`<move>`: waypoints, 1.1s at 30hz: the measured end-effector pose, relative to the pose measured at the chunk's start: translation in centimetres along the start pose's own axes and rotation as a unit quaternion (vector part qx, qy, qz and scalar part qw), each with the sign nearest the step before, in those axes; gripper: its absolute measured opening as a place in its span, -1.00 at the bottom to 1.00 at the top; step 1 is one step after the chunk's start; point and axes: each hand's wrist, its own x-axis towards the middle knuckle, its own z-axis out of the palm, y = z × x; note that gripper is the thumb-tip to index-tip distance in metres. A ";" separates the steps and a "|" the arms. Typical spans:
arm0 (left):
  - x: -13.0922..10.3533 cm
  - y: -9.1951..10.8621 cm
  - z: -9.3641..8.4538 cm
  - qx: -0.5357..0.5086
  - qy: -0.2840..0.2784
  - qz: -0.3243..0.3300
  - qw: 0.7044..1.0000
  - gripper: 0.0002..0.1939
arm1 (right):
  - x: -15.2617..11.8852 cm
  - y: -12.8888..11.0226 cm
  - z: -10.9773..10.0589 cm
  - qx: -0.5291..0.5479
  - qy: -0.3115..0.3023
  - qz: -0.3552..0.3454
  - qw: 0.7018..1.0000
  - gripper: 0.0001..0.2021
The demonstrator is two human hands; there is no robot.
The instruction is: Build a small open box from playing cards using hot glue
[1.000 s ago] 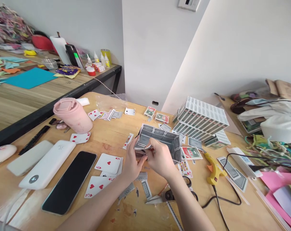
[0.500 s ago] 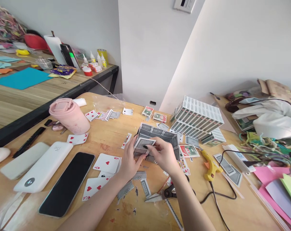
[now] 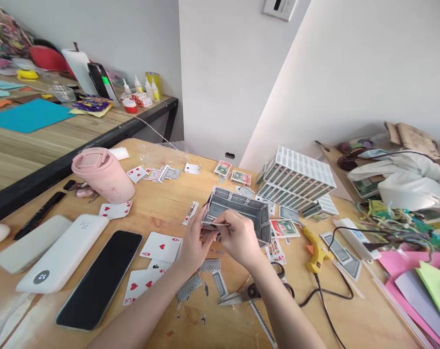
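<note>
An open-topped box made of grey-backed playing cards (image 3: 242,206) is tilted between my hands, its inside showing. My left hand (image 3: 196,240) grips the box's left end, fingers behind it and thumb in front. A card (image 3: 222,224), seen nearly edge-on at the front left rim, is pinched in my right hand (image 3: 236,235); the fingertips are partly hidden. Below the box lie cut card pieces (image 3: 210,264) and open black-handled scissors (image 3: 247,292). Hearts cards (image 3: 162,246) rest left of my left forearm.
A block of stacked cards (image 3: 302,174) stands at the back right. Right of my arm lie a yellow glue gun (image 3: 316,249) with its cable and a power strip (image 3: 356,237). On the left are a black phone (image 3: 100,281), a white power bank (image 3: 63,254) and a pink cup (image 3: 103,175).
The card in my right hand has turned from face-on to nearly edge-on, along the box's front left rim. My right hand has shifted slightly left and its fingers have curled more.
</note>
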 end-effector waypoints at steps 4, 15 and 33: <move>0.1 0.1 0.1 0.011 0.002 -0.001 1.000 -0.38 | -0.2 0.0 0.0 -0.005 0.004 -0.006 1.000 -0.77; 0.0 -0.2 0.3 0.005 0.023 0.001 1.000 -0.37 | -0.2 0.4 -0.5 0.049 0.002 0.047 0.998 -0.82; 0.5 0.6 -1.3 0.053 0.059 0.070 0.994 -0.54 | 0.6 1.3 -3.1 0.286 0.139 0.183 0.930 -0.79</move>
